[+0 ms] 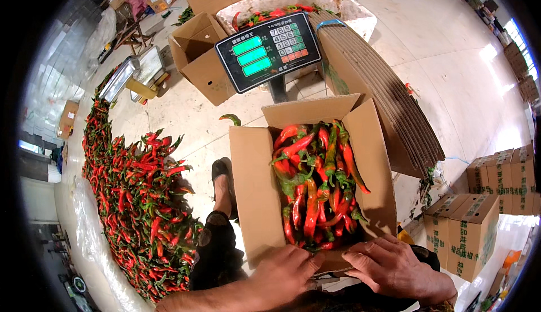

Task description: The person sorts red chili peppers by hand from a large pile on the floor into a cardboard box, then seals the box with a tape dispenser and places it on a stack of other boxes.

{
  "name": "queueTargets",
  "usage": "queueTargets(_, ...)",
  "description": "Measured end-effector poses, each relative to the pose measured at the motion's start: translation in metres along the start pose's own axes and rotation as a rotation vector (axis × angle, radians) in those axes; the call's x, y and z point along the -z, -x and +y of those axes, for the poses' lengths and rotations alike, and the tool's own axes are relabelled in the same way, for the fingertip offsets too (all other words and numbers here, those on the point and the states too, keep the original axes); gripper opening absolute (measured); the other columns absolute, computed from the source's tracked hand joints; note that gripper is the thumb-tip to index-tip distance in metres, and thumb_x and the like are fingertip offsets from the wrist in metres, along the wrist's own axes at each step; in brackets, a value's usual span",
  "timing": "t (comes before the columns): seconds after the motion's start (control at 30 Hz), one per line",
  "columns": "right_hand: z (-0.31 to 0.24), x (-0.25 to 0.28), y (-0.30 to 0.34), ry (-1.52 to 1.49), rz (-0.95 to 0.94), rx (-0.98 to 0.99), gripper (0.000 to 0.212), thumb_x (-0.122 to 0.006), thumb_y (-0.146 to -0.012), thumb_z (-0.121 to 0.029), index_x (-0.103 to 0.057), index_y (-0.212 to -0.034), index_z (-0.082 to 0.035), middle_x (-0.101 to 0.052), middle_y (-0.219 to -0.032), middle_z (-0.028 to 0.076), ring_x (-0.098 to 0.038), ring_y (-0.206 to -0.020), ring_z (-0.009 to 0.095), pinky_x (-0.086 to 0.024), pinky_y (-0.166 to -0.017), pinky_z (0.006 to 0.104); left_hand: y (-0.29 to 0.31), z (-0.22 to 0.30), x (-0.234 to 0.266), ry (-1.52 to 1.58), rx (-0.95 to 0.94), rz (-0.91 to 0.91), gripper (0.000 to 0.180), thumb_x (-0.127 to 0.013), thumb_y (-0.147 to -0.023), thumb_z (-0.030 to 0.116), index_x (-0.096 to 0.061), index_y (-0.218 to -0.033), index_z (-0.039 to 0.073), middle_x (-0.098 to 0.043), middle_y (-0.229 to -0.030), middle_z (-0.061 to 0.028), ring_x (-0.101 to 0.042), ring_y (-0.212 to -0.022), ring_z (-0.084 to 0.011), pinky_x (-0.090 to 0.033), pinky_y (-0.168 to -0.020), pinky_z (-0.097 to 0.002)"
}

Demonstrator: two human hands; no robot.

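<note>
An open cardboard box [256, 182] stands right in front of me, its flaps spread outward. Red chili peppers [310, 210], some partly green, fill it in a loose layer. My left hand [287, 272] is closed on the near flap of the box, with the thumb pointing right along the cardboard. On the right end of that same flap, my right hand [386, 264] has its fingers curled over the edge. Just beyond the box, a scale display [270, 52] with green lit windows and a keypad rises on a dark post.
A long heap of red chili peppers [141, 199] covers the floor at left, beside plastic sheeting [104, 250]. Flattened cartons [383, 103] lean in a strapped stack behind the box. Closed cartons [465, 233] stand at right. A white foam tub [360, 16] holds peppers at the back.
</note>
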State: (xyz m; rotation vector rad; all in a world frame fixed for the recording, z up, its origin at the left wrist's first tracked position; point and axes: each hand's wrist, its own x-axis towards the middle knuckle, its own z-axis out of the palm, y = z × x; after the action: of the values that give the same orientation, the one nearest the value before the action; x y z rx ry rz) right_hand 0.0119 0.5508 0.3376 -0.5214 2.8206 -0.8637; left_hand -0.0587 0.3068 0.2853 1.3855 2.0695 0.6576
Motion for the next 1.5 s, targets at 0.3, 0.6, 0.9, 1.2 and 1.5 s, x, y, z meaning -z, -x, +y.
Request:
queueTargets(0.3,0.005,0.008,-0.001,0.011,-0.001,-0.074,0.041,-0.082,-0.071,-0.020,-0.064,-0.106,-0.008,-0.067,-0.098,0.005,-0.064,-0.085,0.025,-0.052,-0.079,0.0396,-0.007,0.001,-0.003,-0.018,-0.013,-0.064,0.064,-0.073,-0.073,0.025,-0.052,-0.129,0.002,-0.053,-0.109,-0.0154,-0.053,-0.103,-0.0333,-0.046,-0.095,-0.0426)
queueTargets(0.6,0.047,0.012,0.001,-0.015,0.365,-0.550,0.032,-0.077,-0.076,-0.011,-0.061,-0.103,-0.004,-0.058,-0.089,0.010,-0.061,-0.079,0.026,-0.051,-0.070,0.0360,-0.009,-0.030,0.026,0.087,0.345,0.540,0.060,-0.076,-0.077,0.015,-0.049,-0.129,0.000,-0.053,-0.120,-0.0171,-0.050,-0.115,-0.0338,-0.041,-0.104,-0.0420)
queueTargets(0.9,0.110,-0.020,-0.002,-0.633,0.192,-0.572,0.050,-0.064,-0.090,-0.043,-0.062,-0.111,0.002,-0.064,-0.086,0.007,-0.057,-0.079,0.012,-0.049,-0.072,0.0337,-0.005,-0.064,0.008,0.843,0.741,0.654,0.041,-0.064,-0.088,0.012,-0.054,-0.124,-0.003,-0.058,-0.120,-0.0136,-0.056,-0.109,-0.0198,-0.044,-0.097,-0.0321)
queueTargets(1.2,0.092,-0.011,-0.012,-0.499,0.168,-0.569,0.031,-0.061,-0.089,-0.019,-0.063,-0.110,0.003,-0.068,-0.085,0.007,-0.060,-0.077,0.014,-0.050,-0.068,0.0340,0.000,-0.089,0.017,0.940,0.657,0.541,0.036,-0.061,-0.089,0.009,-0.055,-0.122,-0.004,-0.067,-0.109,-0.0102,-0.065,-0.096,-0.0189,-0.054,-0.087,-0.0366)
queueTargets(1.5,0.095,-0.024,-0.008,-0.492,0.276,-0.449,0.027,-0.059,-0.087,-0.017,-0.060,-0.103,0.006,-0.062,-0.076,0.011,-0.056,-0.071,0.014,-0.048,-0.063,0.0340,-0.004,-0.082,0.001,0.490,0.512,0.713,0.028,-0.061,-0.085,0.017,-0.064,-0.109,0.003,-0.071,-0.091,-0.0109,-0.065,-0.090,-0.0269,-0.012,-0.114,-0.0498)
